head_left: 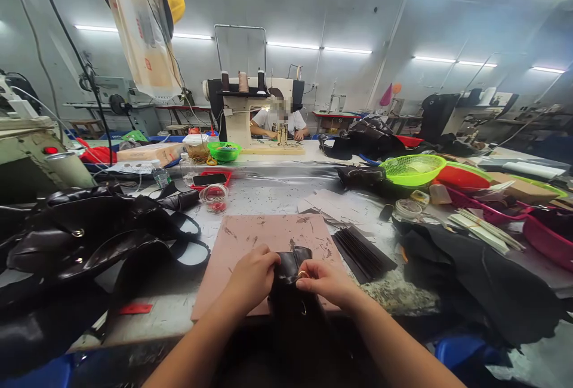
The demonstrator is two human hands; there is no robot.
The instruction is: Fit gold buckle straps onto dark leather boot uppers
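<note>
A dark, shiny leather piece (289, 267) lies over the near part of a pinkish work board (268, 230) and hangs down toward me. My left hand (256, 274) pinches its left edge between thumb and fingers. On the right side, my right hand (329, 280) is closed around a small metal ring (302, 275) at the leather's edge. Lower on the leather, another bit of metal hardware glints. A fanned stack of dark strips (363, 252) rests just right of the board.
Black leather pieces (89, 239) are heaped at left, with dark sheets (474, 280) at right. Beyond are paper sheets (333, 206), a red tray with a phone (209, 179), a green basket (414, 169) and a sewing machine (237, 119). A person (286, 122) sits behind the machine.
</note>
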